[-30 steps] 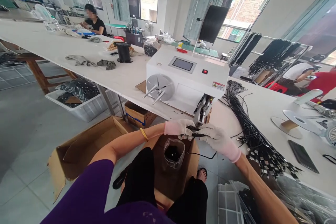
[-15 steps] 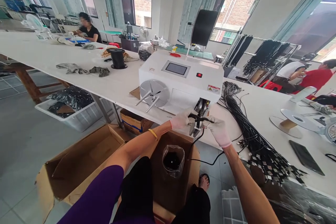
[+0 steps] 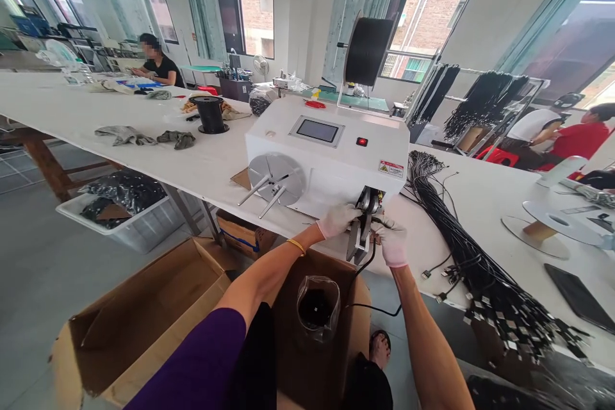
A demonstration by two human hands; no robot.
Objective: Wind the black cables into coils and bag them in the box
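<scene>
A white tabletop machine (image 3: 331,182) stands in front of me, with a metal jaw (image 3: 357,245) jutting from its right front corner. In a pale glove, my left hand (image 3: 337,221) is closed at the left side of the jaw. My right hand (image 3: 393,243), also gloved, pinches at the right side. Between them a coiled black cable (image 3: 375,220) sits in the jaw, mostly hidden by fingers and metal. A thick black cord (image 3: 369,267) hangs below the jaw.
Right of the machine lies a long bundle of black cables (image 3: 451,237) with metal plugs. A phone (image 3: 583,295) and white reel (image 3: 552,221) are beyond it. Below are a cardboard box (image 3: 144,301) and a plastic-lined container (image 3: 318,307). A black spool (image 3: 211,116) stands left.
Both hands have moved slightly inward and up toward the machine, bringing the coiled cable from in front of the jaw into it. The view has shifted a little.
</scene>
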